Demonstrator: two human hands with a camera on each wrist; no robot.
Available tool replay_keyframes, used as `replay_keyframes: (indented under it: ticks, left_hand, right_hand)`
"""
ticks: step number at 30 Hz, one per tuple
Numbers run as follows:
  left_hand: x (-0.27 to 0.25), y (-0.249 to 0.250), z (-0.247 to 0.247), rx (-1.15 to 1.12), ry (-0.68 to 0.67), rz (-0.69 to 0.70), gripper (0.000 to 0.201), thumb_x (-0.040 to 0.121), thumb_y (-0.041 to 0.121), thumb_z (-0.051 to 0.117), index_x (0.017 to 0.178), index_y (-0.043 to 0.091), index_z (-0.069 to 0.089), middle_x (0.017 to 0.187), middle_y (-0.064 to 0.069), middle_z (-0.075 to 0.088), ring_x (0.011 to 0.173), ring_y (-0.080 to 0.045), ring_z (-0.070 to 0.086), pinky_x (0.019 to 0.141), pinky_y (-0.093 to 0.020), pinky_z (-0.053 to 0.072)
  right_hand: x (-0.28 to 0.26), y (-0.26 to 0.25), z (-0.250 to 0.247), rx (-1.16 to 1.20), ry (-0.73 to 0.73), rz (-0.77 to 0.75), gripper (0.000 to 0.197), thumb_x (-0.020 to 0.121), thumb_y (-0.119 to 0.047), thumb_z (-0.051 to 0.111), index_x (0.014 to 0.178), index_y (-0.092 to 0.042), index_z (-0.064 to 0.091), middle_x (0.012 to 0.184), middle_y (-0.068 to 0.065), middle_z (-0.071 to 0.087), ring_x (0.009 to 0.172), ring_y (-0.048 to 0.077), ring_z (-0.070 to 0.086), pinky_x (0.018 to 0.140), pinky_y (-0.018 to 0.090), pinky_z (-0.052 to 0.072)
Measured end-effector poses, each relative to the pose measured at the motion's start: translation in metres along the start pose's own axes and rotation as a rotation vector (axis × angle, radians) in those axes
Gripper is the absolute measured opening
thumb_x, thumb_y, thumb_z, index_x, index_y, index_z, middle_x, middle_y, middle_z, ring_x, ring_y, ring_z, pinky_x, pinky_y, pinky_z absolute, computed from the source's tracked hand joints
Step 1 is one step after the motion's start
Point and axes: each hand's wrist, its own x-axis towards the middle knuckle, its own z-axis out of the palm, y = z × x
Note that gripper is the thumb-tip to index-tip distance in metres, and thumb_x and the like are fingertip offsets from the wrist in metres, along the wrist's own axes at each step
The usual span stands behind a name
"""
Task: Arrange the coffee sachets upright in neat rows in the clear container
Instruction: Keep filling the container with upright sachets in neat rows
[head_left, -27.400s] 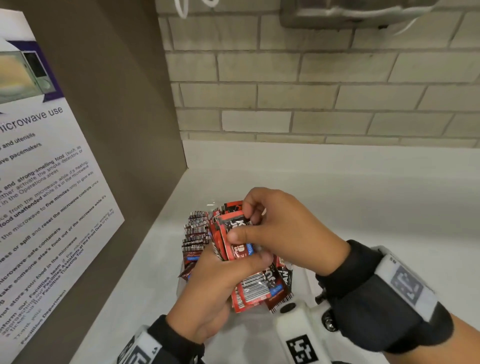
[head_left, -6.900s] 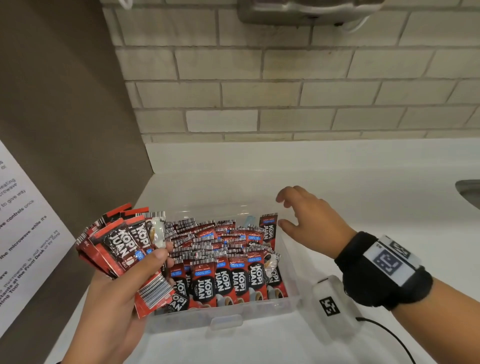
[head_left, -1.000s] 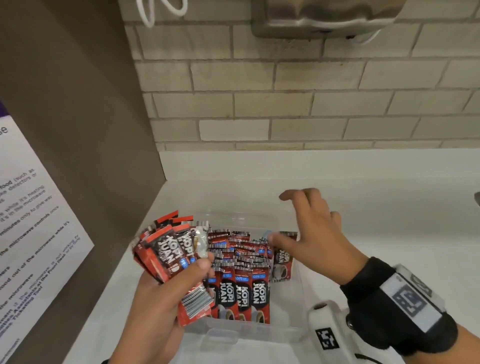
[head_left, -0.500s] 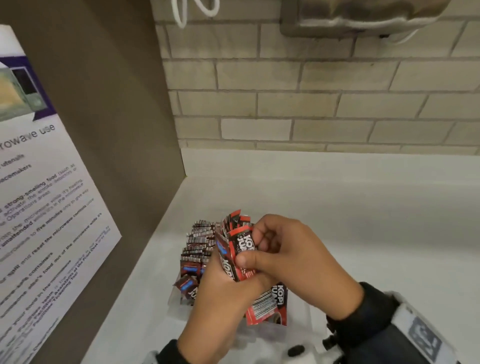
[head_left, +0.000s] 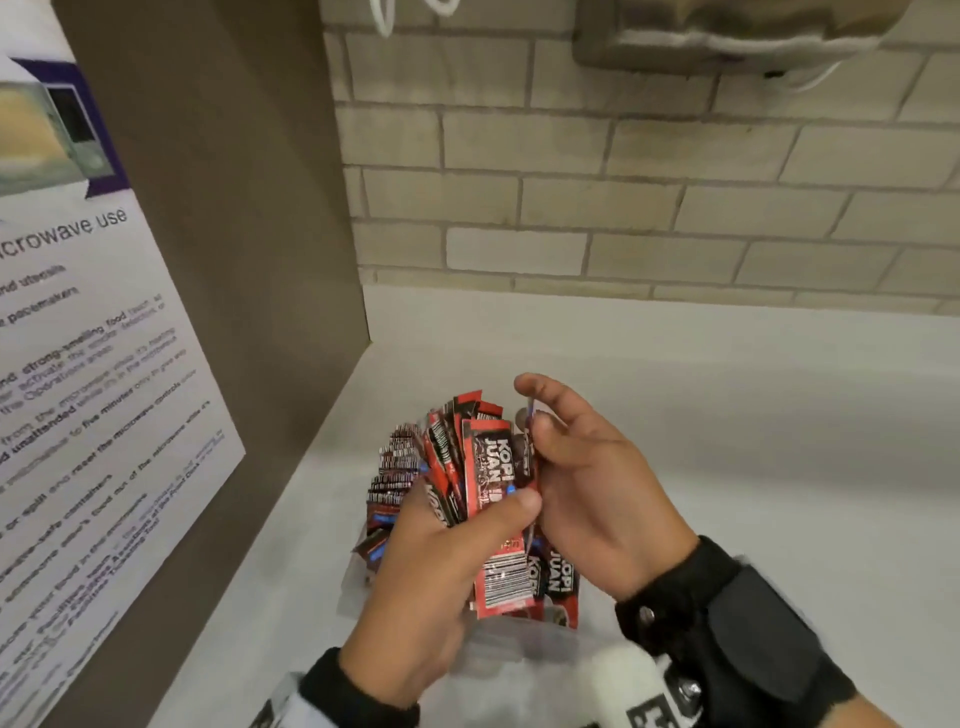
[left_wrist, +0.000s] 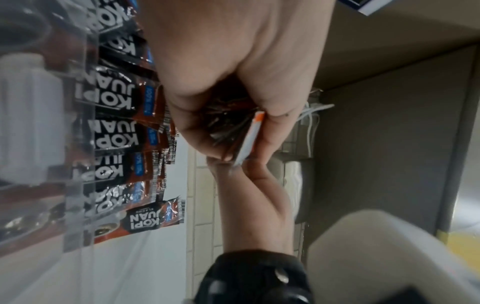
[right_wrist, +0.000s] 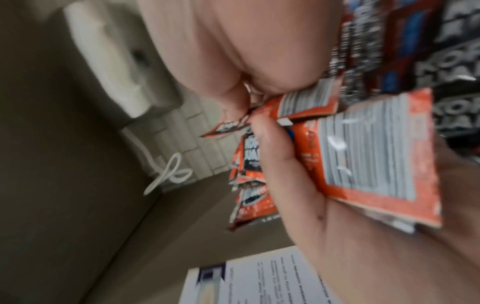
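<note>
My left hand (head_left: 488, 509) grips a fanned bundle of red and black coffee sachets (head_left: 491, 467) above the clear container (head_left: 358, 577), thumb across the front one. My right hand (head_left: 532, 410) is against the bundle's right side and pinches one sachet (head_left: 529, 415), seen edge-on, between thumb and forefinger. Rows of upright sachets (head_left: 395, 467) stand in the container, mostly hidden by both hands. The left wrist view shows the container's clear wall (left_wrist: 78, 144), the sachets behind it (left_wrist: 114, 127) and the bundle's lower ends (left_wrist: 228, 123) in my palm. The right wrist view is blurred, with barcode backs (right_wrist: 363, 154).
A brown side panel with a microwave notice (head_left: 78, 364) stands close on the left. A brick wall (head_left: 623, 208) runs behind, with a dispenser (head_left: 727, 31) and a white cord (head_left: 384, 15) above. The white counter (head_left: 727, 441) stretches to the right.
My right hand came back from over the container to the bundle and now pinches one sachet at its right edge. The bundle has moved in over the container.
</note>
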Motion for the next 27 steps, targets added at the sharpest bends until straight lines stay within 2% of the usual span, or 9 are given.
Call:
replay_keyframes:
  ticks: [3,5,7,11,14,17,21,24,27]
  left_hand:
    - [0.000,-0.003,0.005,0.052,0.010,0.006,0.054,0.056,0.013,0.084,0.107,0.012,0.065,0.091,-0.013,0.074,0.086,-0.030,0.071,0.076,-0.044,0.056]
    - [0.001,-0.002,0.008,0.117,0.037,0.029,0.054,0.052,0.013,0.088,0.102,0.016,0.067,0.090,-0.011,0.074,0.088,-0.030,0.071,0.079,-0.046,0.056]
    - [0.004,-0.003,0.006,0.178,0.057,0.061,0.049,0.052,0.011,0.089,0.095,0.024,0.068,0.088,-0.006,0.074,0.086,-0.027,0.071,0.080,-0.046,0.056]
    - [0.003,0.001,0.001,0.208,0.062,0.057,0.040,0.067,0.001,0.080,0.098,0.023,0.066,0.089,-0.004,0.075,0.084,-0.024,0.072,0.080,-0.049,0.056]
    - [-0.001,0.004,0.001,0.205,0.060,0.036,0.040,0.069,0.001,0.078,0.103,0.019,0.066,0.091,-0.006,0.075,0.085,-0.026,0.072,0.081,-0.051,0.055]
    - [-0.004,0.002,-0.002,0.128,0.042,-0.012,0.047,0.064,0.006,0.077,0.109,0.013,0.064,0.095,-0.010,0.074,0.087,-0.030,0.072,0.080,-0.051,0.056]
    - [-0.007,0.004,-0.013,0.041,0.086,-0.018,0.048,0.064,0.011,0.073,0.111,0.013,0.063,0.099,-0.012,0.073,0.087,-0.031,0.071,0.073,-0.047,0.057]
    - [-0.007,0.009,-0.023,-0.010,0.120,0.022,0.048,0.067,0.011,0.070,0.114,0.010,0.062,0.101,-0.014,0.072,0.087,-0.033,0.071,0.076,-0.051,0.056]
    - [-0.006,0.013,-0.029,-0.051,0.130,0.067,0.050,0.069,0.010,0.067,0.118,0.009,0.060,0.103,-0.014,0.072,0.088,-0.031,0.071,0.066,-0.043,0.059]
  right_hand:
    - [0.000,0.001,-0.005,0.112,0.024,0.040,0.029,0.089,0.005,0.039,0.102,-0.009,0.062,0.079,0.010,0.066,0.071,0.024,0.065,0.066,0.039,0.059]
    - [-0.001,0.004,-0.007,0.053,0.056,0.017,0.033,0.089,0.009,0.039,0.103,-0.007,0.064,0.096,0.018,0.065,0.081,0.030,0.064,0.072,0.042,0.057]
    - [-0.003,0.005,-0.009,-0.052,0.075,-0.038,0.030,0.090,0.008,0.041,0.106,-0.004,0.063,0.096,0.017,0.067,0.080,0.028,0.066,0.070,0.038,0.058]
    - [-0.007,-0.008,-0.016,-0.413,0.075,-0.174,0.035,0.087,-0.033,0.054,0.105,-0.006,0.066,0.096,0.017,0.068,0.086,0.029,0.064,0.078,0.041,0.054]
    - [-0.005,-0.022,-0.019,-0.744,0.110,-0.262,0.009,0.088,-0.014,0.064,0.096,-0.014,0.068,0.086,0.019,0.067,0.067,0.018,0.063,0.057,0.028,0.051]
    - [-0.003,-0.035,-0.026,-0.823,0.145,-0.267,0.017,0.086,0.003,0.061,0.091,-0.013,0.067,0.074,0.007,0.067,0.056,0.011,0.059,0.047,0.017,0.045]
    - [-0.013,-0.063,-0.035,-0.952,0.174,-0.300,0.026,0.082,0.006,0.064,0.089,-0.019,0.066,0.077,0.001,0.067,0.061,0.016,0.060,0.053,0.021,0.050]
    - [-0.021,-0.084,-0.046,-1.209,0.244,-0.362,0.030,0.079,0.007,0.067,0.086,-0.022,0.063,0.082,-0.002,0.061,0.059,0.015,0.062,0.063,0.028,0.054]
    - [-0.020,-0.083,-0.058,-1.483,0.261,-0.352,0.028,0.076,0.008,0.067,0.083,-0.019,0.061,0.082,0.001,0.060,0.061,0.018,0.062,0.065,0.031,0.053]
